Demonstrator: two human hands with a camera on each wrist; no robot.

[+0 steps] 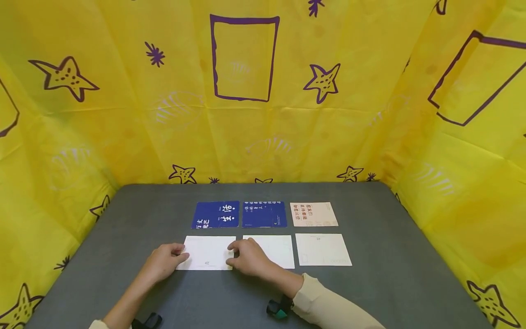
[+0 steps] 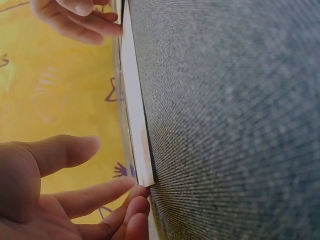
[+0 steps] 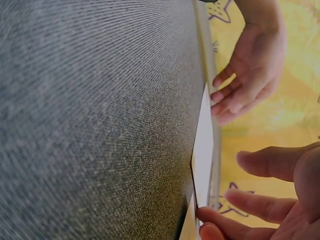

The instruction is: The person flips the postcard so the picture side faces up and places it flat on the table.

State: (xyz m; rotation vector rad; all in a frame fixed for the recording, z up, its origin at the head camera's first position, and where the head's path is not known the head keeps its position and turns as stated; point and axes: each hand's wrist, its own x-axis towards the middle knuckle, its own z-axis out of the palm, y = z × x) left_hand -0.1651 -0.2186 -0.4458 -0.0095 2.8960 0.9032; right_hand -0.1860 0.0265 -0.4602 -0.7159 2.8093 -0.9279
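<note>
a yellow cloth (image 1: 242, 128) with purple-outlined stars and frames rises behind and along both sides of a dark grey table (image 1: 123, 219). a pale cream sleeve (image 1: 334, 304) covers the right forearm up to near the wrist. the right hand (image 1: 249, 258) is partly open, its thumb clear of the fingers and a fingertip at the right edge of the left white card (image 1: 207, 251), with no grip closed on it. the left hand (image 1: 166, 260) faces it from the other end, also partly open, thumb apart, fingertips against the card's left edge. that card lies flat on the table between the two hands, at the left end of the front row. next to it is the middle white card (image 1: 276, 251), its left part covered by the right hand, and then the off-white card (image 1: 323, 250). the back row holds the left blue card (image 1: 214, 215), the middle blue card (image 1: 264, 217) and the pale pink card (image 1: 314, 214). a black device (image 1: 278, 309) sits by the right wrist. smallest are the prints: white characters on the blue cards, reddish ones on the pink.
</note>
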